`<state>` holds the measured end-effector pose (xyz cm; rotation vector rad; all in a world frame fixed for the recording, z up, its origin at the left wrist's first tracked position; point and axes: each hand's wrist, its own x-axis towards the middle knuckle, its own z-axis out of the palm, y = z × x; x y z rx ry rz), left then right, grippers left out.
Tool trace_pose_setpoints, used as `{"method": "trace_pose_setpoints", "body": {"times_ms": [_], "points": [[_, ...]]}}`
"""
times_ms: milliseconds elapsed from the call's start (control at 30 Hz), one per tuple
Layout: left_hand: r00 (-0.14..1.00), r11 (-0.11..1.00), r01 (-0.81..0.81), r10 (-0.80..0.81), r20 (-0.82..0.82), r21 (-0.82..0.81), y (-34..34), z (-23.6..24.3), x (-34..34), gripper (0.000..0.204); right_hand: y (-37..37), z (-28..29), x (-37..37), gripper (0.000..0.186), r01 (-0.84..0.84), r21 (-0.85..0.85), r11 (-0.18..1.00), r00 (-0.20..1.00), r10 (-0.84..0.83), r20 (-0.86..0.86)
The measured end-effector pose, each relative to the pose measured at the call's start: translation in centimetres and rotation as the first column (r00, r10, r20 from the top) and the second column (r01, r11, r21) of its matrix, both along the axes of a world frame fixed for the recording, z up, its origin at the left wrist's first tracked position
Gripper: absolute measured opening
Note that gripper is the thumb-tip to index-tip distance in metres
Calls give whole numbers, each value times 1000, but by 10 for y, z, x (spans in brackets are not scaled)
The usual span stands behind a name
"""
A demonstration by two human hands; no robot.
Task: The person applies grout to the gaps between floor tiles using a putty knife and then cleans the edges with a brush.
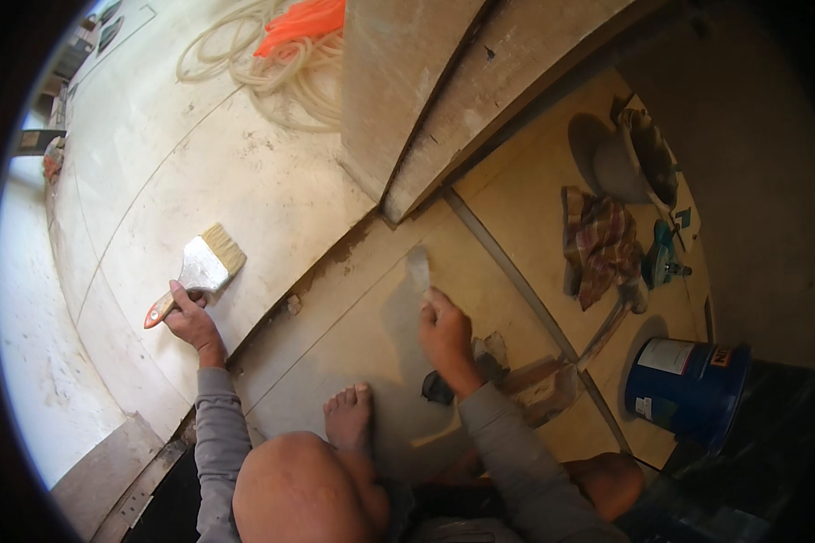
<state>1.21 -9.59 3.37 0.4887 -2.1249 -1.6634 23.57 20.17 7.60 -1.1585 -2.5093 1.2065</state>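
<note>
Two bare hands show in the head view I watch from afar, each closed around a tool. I see the left hand [188, 321] gripping a wide flat paintbrush [206, 262], its thumb and fingers narrow on the reddish handle just behind the metal band. The brush is over the pale raised surface [272, 199] to the left, its light bristles pointing up and away from the person; I cannot tell whether they touch that surface.

I see the right hand [445, 335] closed in a fist around a scraper [418, 270], its handle mostly hidden by the fingers. The flat blade points forward over the lower floor [344, 317], and I cannot tell whether it meets the floor or stands just above it. Well apart from each other, the two tools lie on opposite sides of the dark edge between the raised surface and the floor.

Between the forearms I make out a bare foot [349, 414] on the floor, with a bent knee [290, 484] near it. Beside the right wrist is a dark crumpled thing [439, 389] whose kind I cannot tell. Farther right I have a checked cloth [598, 240], a grey bucket [620, 167], a green bottle [663, 252] and a blue pail [684, 385]. At the top, coils of pale hose [299, 83] lie beside a bright orange cloth [308, 25]
</note>
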Motion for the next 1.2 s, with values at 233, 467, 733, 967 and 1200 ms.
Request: {"method": "trace_pose_setpoints", "body": {"times_ms": [233,467,733,967,1200], "points": [[1000,1000,14,-15,11,21,-1,-7,-4,42,-74,18,21,32,-119,-110,987,992,123,26],[1000,999,3,-3,-14,43,-8,-7,-4,39,-62,2,34,38,-141,-259,956,990,129,-62],[998,956,-2,18,-53,294,-7,-4,-3,31,-6,52,4,27,-259,-665,700,899,427,100],[994,941,-20,55,-95,337,-50,88,28,29,-54,36,-17,27,-728,-514,454,605,778,-169],[924,962,-255,271,-270,95,-138,181,117,30,-164,36,-34,28,-961,-98,260,271,955,-123]]}}
